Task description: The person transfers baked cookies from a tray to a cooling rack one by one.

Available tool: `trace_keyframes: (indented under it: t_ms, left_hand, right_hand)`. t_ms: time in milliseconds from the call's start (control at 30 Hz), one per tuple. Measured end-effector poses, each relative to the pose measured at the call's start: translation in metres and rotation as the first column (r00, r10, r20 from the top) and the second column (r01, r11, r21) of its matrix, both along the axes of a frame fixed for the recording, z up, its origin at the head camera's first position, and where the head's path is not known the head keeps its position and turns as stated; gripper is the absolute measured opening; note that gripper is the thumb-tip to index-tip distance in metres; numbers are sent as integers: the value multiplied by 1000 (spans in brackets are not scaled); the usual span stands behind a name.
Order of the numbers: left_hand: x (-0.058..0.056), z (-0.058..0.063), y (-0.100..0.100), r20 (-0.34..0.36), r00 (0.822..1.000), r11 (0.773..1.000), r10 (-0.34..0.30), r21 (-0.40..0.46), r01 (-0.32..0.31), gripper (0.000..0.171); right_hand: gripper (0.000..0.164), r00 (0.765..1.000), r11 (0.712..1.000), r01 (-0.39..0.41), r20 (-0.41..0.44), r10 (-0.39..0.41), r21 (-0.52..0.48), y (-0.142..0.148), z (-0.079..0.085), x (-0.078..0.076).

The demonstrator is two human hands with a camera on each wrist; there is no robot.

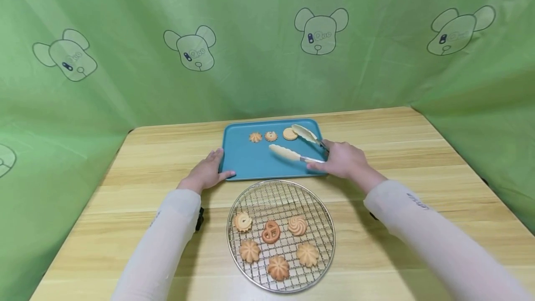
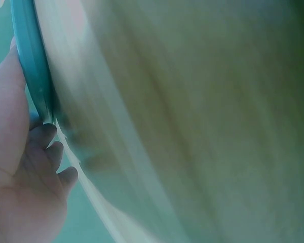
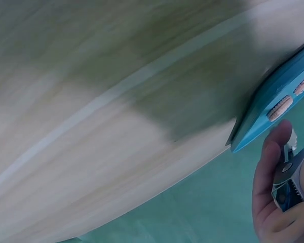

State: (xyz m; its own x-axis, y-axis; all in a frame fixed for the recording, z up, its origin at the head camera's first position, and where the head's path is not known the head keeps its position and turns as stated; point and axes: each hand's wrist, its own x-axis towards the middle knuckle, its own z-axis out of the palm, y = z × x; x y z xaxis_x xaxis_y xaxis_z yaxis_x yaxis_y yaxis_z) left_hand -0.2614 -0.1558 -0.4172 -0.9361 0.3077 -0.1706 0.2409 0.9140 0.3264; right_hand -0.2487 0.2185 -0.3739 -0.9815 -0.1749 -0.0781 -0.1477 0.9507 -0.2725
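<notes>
Left hand (image 1: 207,171) spread against blue tray (image 1: 246,161), right hand (image 1: 344,159) gripping parted tongs (image 1: 288,153), one tip by round cookie (image 1: 289,134).

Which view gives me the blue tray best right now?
The head view: it shows nearly the whole blue tray, with three cookies along its far side. The left wrist view shows only a strip of its edge by the left hand; the right wrist view, one corner with cookies.
</notes>
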Motion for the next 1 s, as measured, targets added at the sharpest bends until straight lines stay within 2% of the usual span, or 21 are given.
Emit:
trace_keyframes:
  t_ms: [233, 1000]
  left_hand:
    - [1, 1, 1, -3, 1000, 1000, 0, 6, 0, 90]
    - [-2, -3, -1, 2, 1000, 1000, -7, 3, 7, 91]
  right_hand:
    - [107, 998, 998, 61, 18, -62, 14, -4, -1, -6]
    - [92, 987, 987, 154, 33, -156, 39, -16, -7, -17]
